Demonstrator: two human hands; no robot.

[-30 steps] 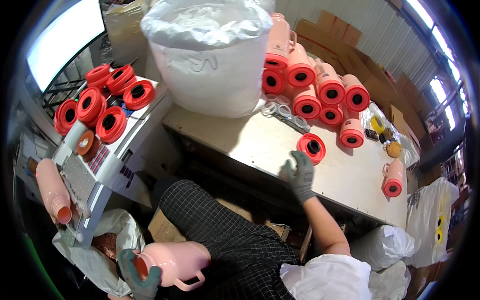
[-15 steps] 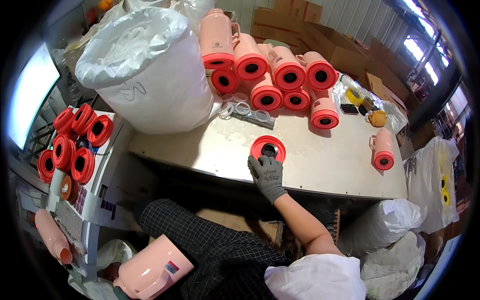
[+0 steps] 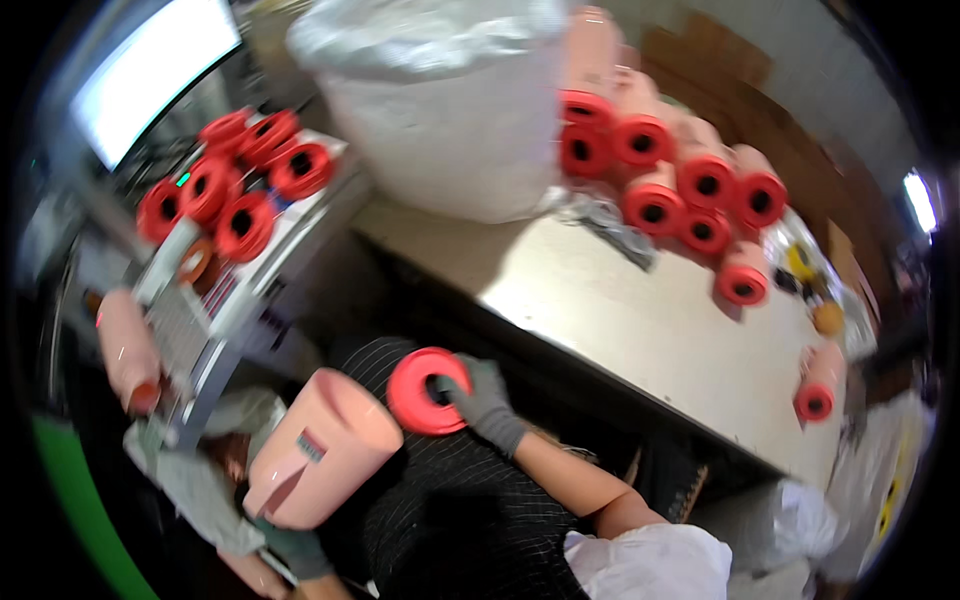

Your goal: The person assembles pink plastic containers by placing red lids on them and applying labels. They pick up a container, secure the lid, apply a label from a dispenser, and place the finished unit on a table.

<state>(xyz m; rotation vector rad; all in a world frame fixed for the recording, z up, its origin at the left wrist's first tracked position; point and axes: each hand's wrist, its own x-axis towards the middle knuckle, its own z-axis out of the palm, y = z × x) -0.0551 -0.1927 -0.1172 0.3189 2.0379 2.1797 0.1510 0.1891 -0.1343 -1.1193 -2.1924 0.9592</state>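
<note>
The gloved fingers of the right hand were hooked into the dark centre hole and over the rim of a red ring, grasping it. The ring stood on edge, tilted, just at the 2 o'clock side of the open end of a pink jug, close to it or touching; which one could not be told. The bare right forearm ran from the glove toward 4 o'clock, down to a white sleeve at the lower edge.

The left hand, also in a grey glove, sat under the jug at its 6 o'clock end, and its fingers were mostly hidden by the pink body, so whether they were clenched on it could not be told. The jug lay tilted over a black checked lap, handle and a small label facing the camera.

At 1 o'clock from the ring spread a pale table. On its far side, a heap of pink jugs with red ends lay stacked, with one more pink jug alone near the table's 4 o'clock corner. A big white sack stood at 12 o'clock. At 10 o'clock, a cluster of red rings rested on a metal rack, and another pink jug hung at its 8 o'clock end.
</note>
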